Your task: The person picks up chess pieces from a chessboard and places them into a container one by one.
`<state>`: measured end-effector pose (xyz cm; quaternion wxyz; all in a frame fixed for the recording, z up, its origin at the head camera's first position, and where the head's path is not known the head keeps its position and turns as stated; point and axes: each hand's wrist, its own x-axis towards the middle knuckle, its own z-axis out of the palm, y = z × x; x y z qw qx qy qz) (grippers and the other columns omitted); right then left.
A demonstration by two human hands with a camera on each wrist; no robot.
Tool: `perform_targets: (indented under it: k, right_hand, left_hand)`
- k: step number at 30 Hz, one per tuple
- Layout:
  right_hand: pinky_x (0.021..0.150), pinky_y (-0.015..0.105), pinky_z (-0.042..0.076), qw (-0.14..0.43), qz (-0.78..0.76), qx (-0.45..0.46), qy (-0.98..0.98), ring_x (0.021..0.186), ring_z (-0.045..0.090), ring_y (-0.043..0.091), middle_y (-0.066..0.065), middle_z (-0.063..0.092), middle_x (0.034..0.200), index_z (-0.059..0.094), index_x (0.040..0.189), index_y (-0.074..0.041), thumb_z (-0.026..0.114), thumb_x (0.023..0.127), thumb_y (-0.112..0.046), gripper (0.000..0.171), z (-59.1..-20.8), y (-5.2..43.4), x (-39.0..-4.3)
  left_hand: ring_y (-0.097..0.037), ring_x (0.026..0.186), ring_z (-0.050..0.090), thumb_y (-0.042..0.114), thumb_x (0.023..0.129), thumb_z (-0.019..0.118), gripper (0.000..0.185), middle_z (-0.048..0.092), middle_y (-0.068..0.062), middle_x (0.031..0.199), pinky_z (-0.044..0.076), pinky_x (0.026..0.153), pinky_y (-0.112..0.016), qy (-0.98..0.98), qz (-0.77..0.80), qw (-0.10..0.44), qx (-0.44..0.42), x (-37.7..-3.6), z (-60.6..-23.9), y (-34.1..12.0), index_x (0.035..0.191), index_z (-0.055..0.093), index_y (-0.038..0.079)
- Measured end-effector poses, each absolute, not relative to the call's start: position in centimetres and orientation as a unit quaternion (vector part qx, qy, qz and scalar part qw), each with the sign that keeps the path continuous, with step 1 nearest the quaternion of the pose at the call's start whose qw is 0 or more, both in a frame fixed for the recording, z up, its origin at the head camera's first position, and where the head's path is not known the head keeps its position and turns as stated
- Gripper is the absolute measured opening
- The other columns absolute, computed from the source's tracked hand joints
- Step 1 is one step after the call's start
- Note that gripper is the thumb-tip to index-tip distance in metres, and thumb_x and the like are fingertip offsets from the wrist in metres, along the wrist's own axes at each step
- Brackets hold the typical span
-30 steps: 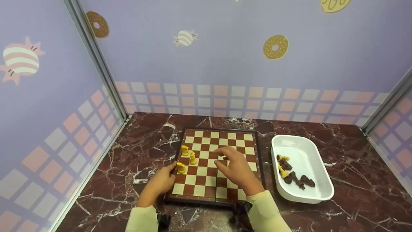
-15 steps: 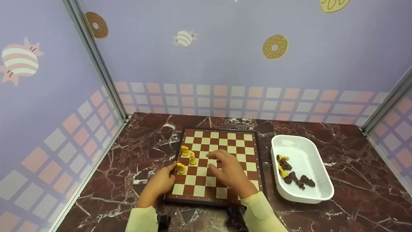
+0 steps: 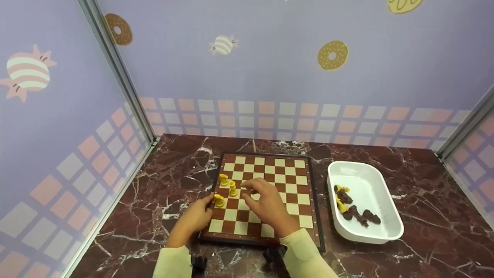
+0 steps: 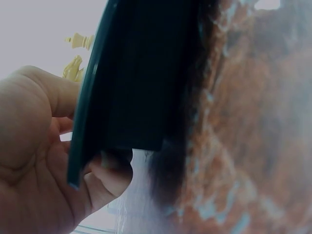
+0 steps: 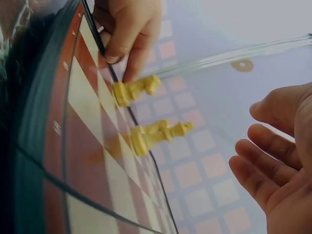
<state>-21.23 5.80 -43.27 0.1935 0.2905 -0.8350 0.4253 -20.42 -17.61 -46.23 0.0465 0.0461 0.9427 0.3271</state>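
Leftward across the chessboard (image 3: 266, 193) the right hand (image 3: 266, 204) has moved, fingers spread and empty near the yellow pieces (image 3: 233, 189); left hand (image 3: 195, 218) grips the board's left edge

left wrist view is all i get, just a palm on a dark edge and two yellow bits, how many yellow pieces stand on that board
Observer: Three yellow pieces stand on the chessboard, by its left edge.
Operator: is the other hand holding one
Observer: No. The right hand hovers beside them with fingers loosely open, holding nothing.
Operator: any more pieces around
Observer: Yes, brown and yellow ones lie in a white tray right of the board.
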Motion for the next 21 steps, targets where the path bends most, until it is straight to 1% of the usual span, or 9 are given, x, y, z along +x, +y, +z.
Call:
perform_targets:
  k: [1,4,6,8,10,12,15,19,21]
  right_hand:
    - [0.078,0.035,0.056,0.187,0.428,0.291,-0.835,0.088,0.066,0.019,0.003,0.068,0.103,0.069,0.109,-0.014,0.066,0.089,-0.011,0.02,-43.4,5.6,-21.2]
    - [0.08,0.036,0.056,0.16,0.432,0.289,-0.839,0.089,0.066,0.02,0.003,0.068,0.104,0.068,0.109,-0.013,0.065,0.09,-0.01,0.02,-43.7,4.9,-21.3]
    - [0.081,0.035,0.056,0.144,0.435,0.284,-0.842,0.091,0.066,0.019,0.004,0.067,0.105,0.069,0.11,-0.011,0.065,0.09,-0.011,0.02,-43.8,4.5,-21.3]
    - [0.083,0.033,0.056,0.132,0.438,0.28,-0.844,0.094,0.065,0.018,0.003,0.067,0.107,0.069,0.11,-0.01,0.065,0.09,-0.011,0.02,-43.8,4.2,-21.4]
    - [0.084,0.031,0.055,0.121,0.445,0.277,-0.843,0.096,0.065,0.018,0.002,0.067,0.108,0.069,0.11,-0.008,0.065,0.09,-0.011,0.021,-43.7,3.9,-21.5]
    - [0.084,0.03,0.055,0.117,0.449,0.278,-0.841,0.097,0.065,0.019,0.003,0.067,0.107,0.069,0.11,-0.007,0.065,0.089,-0.01,0.021,-43.7,3.6,-21.7]
    - [0.084,0.031,0.056,0.112,0.451,0.285,-0.838,0.098,0.066,0.022,0.006,0.067,0.108,0.068,0.11,-0.005,0.065,0.089,-0.009,0.022,-43.8,3.2,-21.9]
    - [0.084,0.034,0.056,0.112,0.438,0.286,-0.845,0.097,0.066,0.022,0.006,0.067,0.107,0.069,0.109,-0.006,0.065,0.089,-0.01,0.021,-43.9,2.7,-22.1]
    - [0.083,0.033,0.056,0.113,0.426,0.285,-0.851,0.096,0.066,0.019,0.005,0.068,0.106,0.069,0.109,-0.008,0.066,0.089,-0.012,0.021,-43.9,2.4,-22.1]
  left_hand:
    - [-0.029,0.102,0.058,0.003,0.088,0.048,0.058,0.051,-0.026,0.14,0.045,0.082,-0.044,0.944,0.325,0.046,0.047,-20.4,-46.2,-17.6,0.146,0.042,0.003]
    - [-0.031,0.107,0.059,0.004,0.088,0.048,0.058,0.052,-0.026,0.139,0.047,0.086,-0.046,0.946,0.316,0.041,0.052,-20.4,-46.3,-17.6,0.146,0.042,0.003]
    - [-0.034,0.113,0.059,0.004,0.088,0.048,0.058,0.052,-0.026,0.138,0.047,0.091,-0.049,0.947,0.314,0.036,0.056,-20.5,-46.3,-17.6,0.145,0.043,0.002]
    - [-0.037,0.12,0.055,0.004,0.087,0.049,0.058,0.052,-0.027,0.137,0.045,0.097,-0.052,0.947,0.314,0.032,0.06,-20.6,-46.2,-17.5,0.145,0.044,0.001]
    - [-0.038,0.121,0.055,0.004,0.087,0.049,0.058,0.053,-0.027,0.137,0.043,0.1,-0.053,0.947,0.315,0.031,0.061,-20.6,-46.2,-17.5,0.144,0.044,0.001]
    - [-0.038,0.121,0.055,0.004,0.087,0.049,0.058,0.053,-0.028,0.137,0.043,0.1,-0.053,0.947,0.315,0.032,0.059,-20.7,-46.2,-17.5,0.145,0.044,0.001]
    - [-0.037,0.118,0.057,0.004,0.087,0.049,0.058,0.053,-0.028,0.136,0.043,0.099,-0.053,0.947,0.314,0.034,0.054,-20.6,-46.1,-17.6,0.145,0.044,0.002]
    - [-0.036,0.118,0.057,0.005,0.087,0.049,0.058,0.053,-0.027,0.137,0.044,0.099,-0.053,0.947,0.317,0.036,0.049,-20.5,-46.2,-17.7,0.145,0.043,0.002]
    - [-0.035,0.119,0.056,0.004,0.088,0.049,0.058,0.053,-0.026,0.137,0.044,0.1,-0.052,0.945,0.32,0.037,0.049,-20.5,-46.3,-17.7,0.145,0.044,0.002]
